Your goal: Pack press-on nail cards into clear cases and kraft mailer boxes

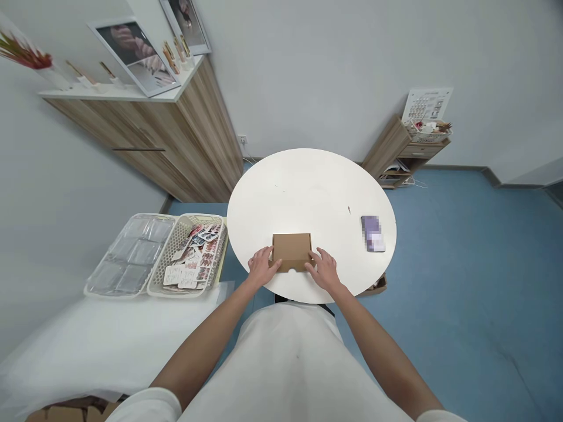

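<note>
A small brown cardboard box (291, 247) lies near the front edge of the round white table (308, 181), its lid down and a flap along the side nearest me. My left hand (263, 266) grips its left front corner, thumb at the front flap and fingers along the side. At the right front corner my right hand (324, 269) holds the box in the same way, fingers slightly bent against it. The inside of the box is hidden.
A purple and white item (373, 233), blurred out, lies at the table's right beside a small dark object (349, 210). To the left stand a basket of printed cards (193, 258) and a basket of clear plastic packs (132, 255). Wooden cabinets (206, 129) line the wall.
</note>
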Motion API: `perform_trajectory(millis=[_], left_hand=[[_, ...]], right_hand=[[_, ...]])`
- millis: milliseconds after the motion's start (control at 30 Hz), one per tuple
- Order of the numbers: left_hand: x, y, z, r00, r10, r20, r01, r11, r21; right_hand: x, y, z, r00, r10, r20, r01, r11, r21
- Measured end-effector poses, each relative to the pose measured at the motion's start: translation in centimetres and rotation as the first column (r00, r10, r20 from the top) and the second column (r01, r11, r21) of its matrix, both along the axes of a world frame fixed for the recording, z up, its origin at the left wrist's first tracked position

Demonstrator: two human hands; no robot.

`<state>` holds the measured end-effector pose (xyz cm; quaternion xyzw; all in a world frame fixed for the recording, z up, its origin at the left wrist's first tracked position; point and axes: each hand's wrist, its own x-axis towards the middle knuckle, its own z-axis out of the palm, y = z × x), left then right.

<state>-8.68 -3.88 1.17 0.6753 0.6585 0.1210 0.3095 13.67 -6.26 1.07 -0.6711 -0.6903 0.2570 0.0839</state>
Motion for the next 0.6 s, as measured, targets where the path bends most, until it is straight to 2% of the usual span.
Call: perform_trajectory(millis=[200,433,600], left_hand=[[-0.4,-0.6,0.0,0.973,0.009,0.231,0.011,0.997,-0.082],[-1.2,-0.6,1.3,0.961,-0.046,0.271,0.041,0.999,0.026],[-0.8,0.5,1.0,0.965,-0.004,0.262,0.010,1.000,-0.024]], right_hand=[[-0.5,-0.8,0.2,0.995,0.041,-0.094,-0.051,0.994,-0.100],[1.0,-0.4,2.6,0.952,-0.043,-0.304,0.023,0.997,-0.068],[1.1,0.5,2.5,0.907,-0.139,-0.397,0.118,0.990,-0.077]])
